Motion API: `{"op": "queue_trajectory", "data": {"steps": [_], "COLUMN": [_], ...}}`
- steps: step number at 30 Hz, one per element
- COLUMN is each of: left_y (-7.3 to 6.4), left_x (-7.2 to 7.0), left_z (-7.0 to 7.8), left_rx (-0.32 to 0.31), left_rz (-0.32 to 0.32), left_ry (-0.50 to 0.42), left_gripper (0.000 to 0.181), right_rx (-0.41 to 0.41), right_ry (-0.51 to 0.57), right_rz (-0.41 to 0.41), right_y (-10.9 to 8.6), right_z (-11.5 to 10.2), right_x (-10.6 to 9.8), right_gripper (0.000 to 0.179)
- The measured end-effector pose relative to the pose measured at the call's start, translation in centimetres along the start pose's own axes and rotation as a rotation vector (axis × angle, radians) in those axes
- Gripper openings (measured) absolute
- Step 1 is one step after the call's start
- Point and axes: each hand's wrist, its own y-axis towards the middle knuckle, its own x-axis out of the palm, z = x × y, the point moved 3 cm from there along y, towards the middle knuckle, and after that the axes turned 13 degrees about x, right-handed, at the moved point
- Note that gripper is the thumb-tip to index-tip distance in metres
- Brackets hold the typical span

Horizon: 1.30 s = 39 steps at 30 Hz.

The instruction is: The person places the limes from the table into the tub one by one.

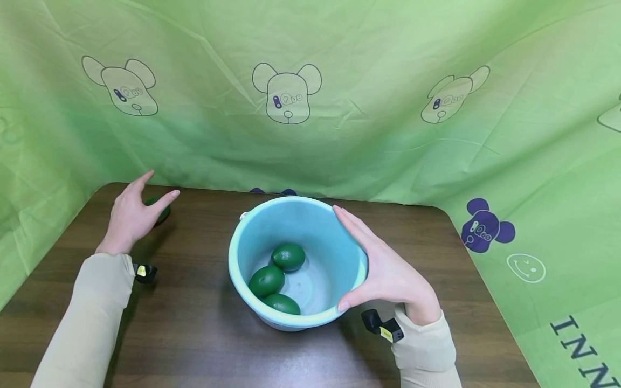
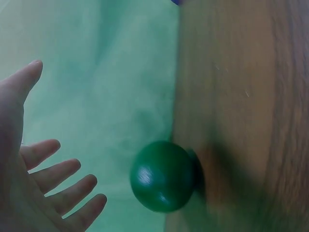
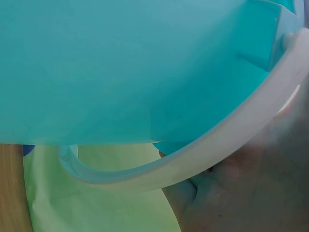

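A light-blue bucket (image 1: 236, 269) stands in the middle of the table, with several glossy dark green avocados (image 1: 267, 281) at its bottom. My right hand (image 1: 395, 272) holds the bucket's right side, the thumb at the near rim and the fingers at the far rim. In the right wrist view the pale handle (image 3: 212, 150) crosses in front of that hand. At the table's back left, my left hand (image 1: 128, 215) is spread beside another avocado (image 2: 161, 176). A gap shows between its fingers and the avocado in the left wrist view.
The brown wooden table (image 1: 194, 334) ends at a green printed cloth (image 1: 364, 151) hanging behind and along the sides. Each wrist carries a small black device, such as the left one (image 1: 144, 272).
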Motion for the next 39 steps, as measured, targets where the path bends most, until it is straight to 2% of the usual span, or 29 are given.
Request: {"op": "queue_trajectory", "data": {"steps": [6,14,39], "left_y": [0.7,1.4,1.7], "left_x": [0.0,-0.1,0.0], "left_z": [-1.2,-2.2,-5.1], "left_rx": [-0.012,-0.041,-0.117], "left_rz": [-0.073,-0.106,-0.301], "left_ry": [0.052,0.083,0.170], "left_gripper": [0.097,0.100,0.111], "right_rx": [-0.002,-0.004,-0.008], "right_ry": [0.001,-0.004,-0.001], "right_rz": [-0.002,0.001,-0.004], "right_y": [0.0,-0.1,0.0], "right_z": [0.0,-0.1,-0.2], "right_x": [0.0,0.0,0.0], "right_gripper": [0.147,0.147,0.147]}}
